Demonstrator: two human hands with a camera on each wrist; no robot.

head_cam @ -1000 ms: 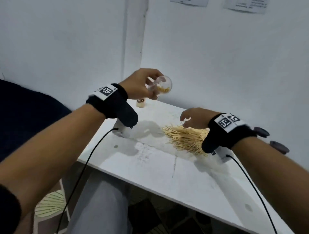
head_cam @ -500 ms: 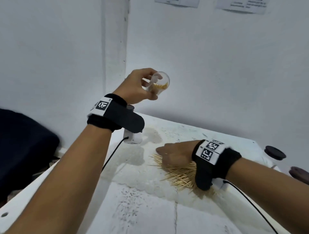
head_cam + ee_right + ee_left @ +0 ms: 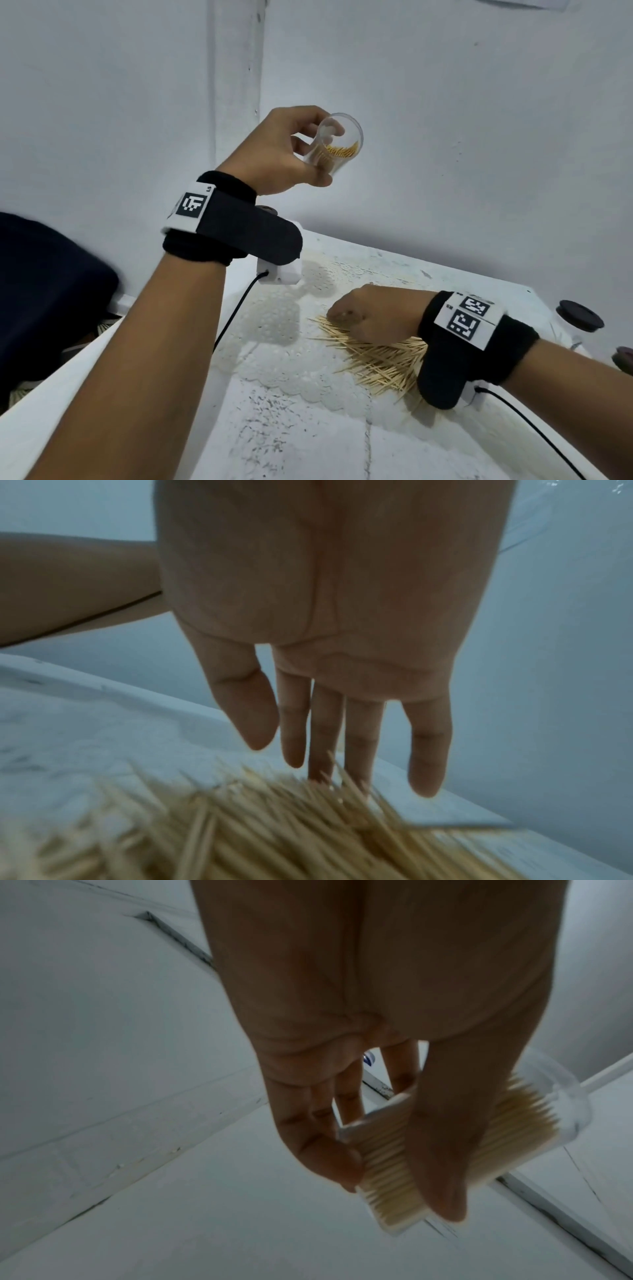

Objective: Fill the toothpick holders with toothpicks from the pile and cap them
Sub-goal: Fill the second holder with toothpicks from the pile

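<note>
Wooden picks (image 3: 373, 356) are lying directly under my right hand (image 3: 368, 317), its fingers (image 3: 322, 739) spread loose and empty; my left hand (image 3: 274, 150) is gripping the part-filled holder (image 3: 337, 144) aloft.

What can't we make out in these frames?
- Right hand fingertips: head view, hidden behind its knuckles.
- Any toothpick pinched from the pile: right wrist view, blurred.
- Holder fill level: head view, fingers cover it.
- Dark caps: partly cut by the right edge.
</note>
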